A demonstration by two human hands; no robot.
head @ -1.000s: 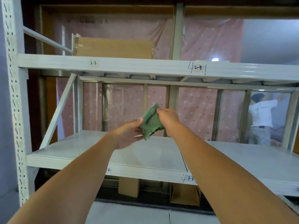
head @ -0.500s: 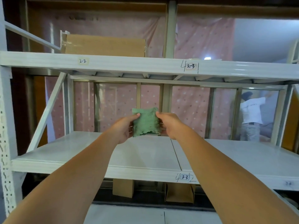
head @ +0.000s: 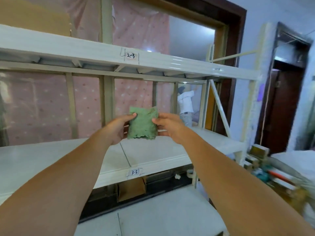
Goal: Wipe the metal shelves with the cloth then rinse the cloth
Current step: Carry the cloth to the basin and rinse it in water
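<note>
A small green cloth (head: pixel 142 124), folded into a rectangle, hangs in the air in front of the cream metal shelving. My left hand (head: pixel 117 127) pinches its left edge and my right hand (head: pixel 167 126) pinches its right edge. Below the cloth lies the middle shelf (head: pixel 51 157), labelled 3-3. Above it runs the upper shelf (head: pixel 95 53), labelled 2-3. A lower shelf (head: pixel 162 212) shows at the bottom.
A cardboard box (head: pixel 131 189) sits under the middle shelf and a cardboard sheet (head: pixel 35 19) stands on the upper one. Pink dotted fabric (head: pixel 40 103) hangs behind. A person in white (head: pixel 185 103) stands beyond the rack. Clutter (head: pixel 272 174) lies at the right, near a dark door (head: pixel 281 108).
The view has swung to the right, showing the rack's right end and the door. The cloth went from bunched and tilted to flat and spread between both hands.
</note>
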